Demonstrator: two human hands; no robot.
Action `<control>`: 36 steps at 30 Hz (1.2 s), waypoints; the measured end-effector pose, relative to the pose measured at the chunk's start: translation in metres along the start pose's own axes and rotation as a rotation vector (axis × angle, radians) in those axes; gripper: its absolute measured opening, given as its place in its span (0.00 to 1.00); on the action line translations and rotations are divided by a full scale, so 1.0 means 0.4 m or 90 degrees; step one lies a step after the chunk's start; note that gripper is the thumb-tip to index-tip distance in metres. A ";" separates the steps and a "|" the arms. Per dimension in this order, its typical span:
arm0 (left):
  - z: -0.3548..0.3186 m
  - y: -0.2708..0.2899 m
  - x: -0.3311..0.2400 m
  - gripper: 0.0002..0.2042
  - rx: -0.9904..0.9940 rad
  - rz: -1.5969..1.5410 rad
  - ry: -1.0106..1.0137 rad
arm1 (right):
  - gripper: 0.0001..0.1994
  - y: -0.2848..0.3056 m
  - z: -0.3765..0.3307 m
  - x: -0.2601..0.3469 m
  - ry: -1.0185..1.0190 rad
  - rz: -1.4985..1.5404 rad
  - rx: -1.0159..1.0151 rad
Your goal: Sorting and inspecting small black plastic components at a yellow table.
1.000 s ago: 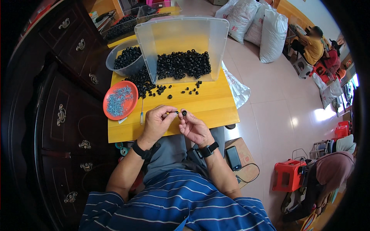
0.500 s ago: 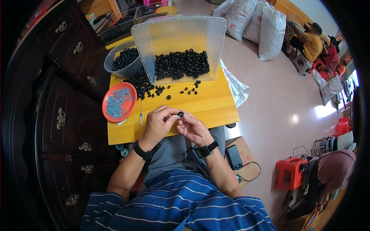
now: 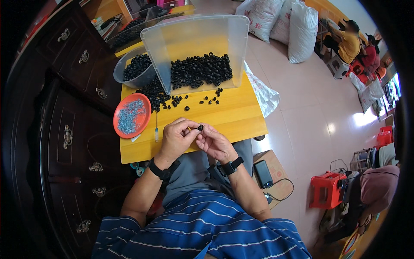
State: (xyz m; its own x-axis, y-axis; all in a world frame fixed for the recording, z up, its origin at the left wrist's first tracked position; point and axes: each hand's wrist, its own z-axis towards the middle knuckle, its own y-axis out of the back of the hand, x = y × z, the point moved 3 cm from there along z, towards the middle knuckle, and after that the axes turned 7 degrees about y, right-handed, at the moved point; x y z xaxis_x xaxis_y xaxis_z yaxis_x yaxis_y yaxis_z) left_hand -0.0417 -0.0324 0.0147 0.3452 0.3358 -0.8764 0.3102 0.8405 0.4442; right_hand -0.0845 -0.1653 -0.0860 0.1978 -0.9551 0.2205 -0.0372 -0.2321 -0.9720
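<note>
Pinching 1 black ring (image 3: 200, 127) between 2 hands, left (image 3: 176, 139) and right (image 3: 215, 142), beside 1 orange plate (image 3: 131, 115).

On the table (image 3: 241, 116), the plate (image 3: 132, 115) lies left of the tub (image 3: 196, 52), bowl (image 3: 123, 73) behind.

A yellow wooden table (image 3: 233, 118) carries a clear plastic bin (image 3: 196, 47) of black rubber rings (image 3: 198, 71) beyond the fingers. Left of them lie an orange plate (image 3: 131, 115) of small screws, a grey bowl (image 3: 129, 75) and a thin tool (image 3: 156, 129); loose rings (image 3: 202, 101) scatter just ahead.
</note>
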 end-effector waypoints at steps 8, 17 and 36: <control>-0.005 0.002 0.014 0.06 0.027 -0.023 0.023 | 0.10 0.005 -0.003 -0.005 0.006 -0.022 -0.011; -0.005 0.011 0.034 0.06 0.044 -0.038 0.038 | 0.09 0.005 0.000 -0.004 0.019 -0.040 -0.016; -0.007 0.016 0.092 0.06 0.124 -0.181 0.127 | 0.08 -0.010 -0.007 0.003 0.031 -0.144 -0.044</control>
State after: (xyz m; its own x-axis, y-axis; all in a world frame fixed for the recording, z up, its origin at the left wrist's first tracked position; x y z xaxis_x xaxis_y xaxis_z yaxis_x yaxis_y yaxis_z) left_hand -0.0296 -0.0135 -0.0153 0.0479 0.1936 -0.9799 0.5381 0.8215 0.1886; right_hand -0.0869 -0.1659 -0.0817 0.1608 -0.8849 0.4372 -0.0645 -0.4515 -0.8900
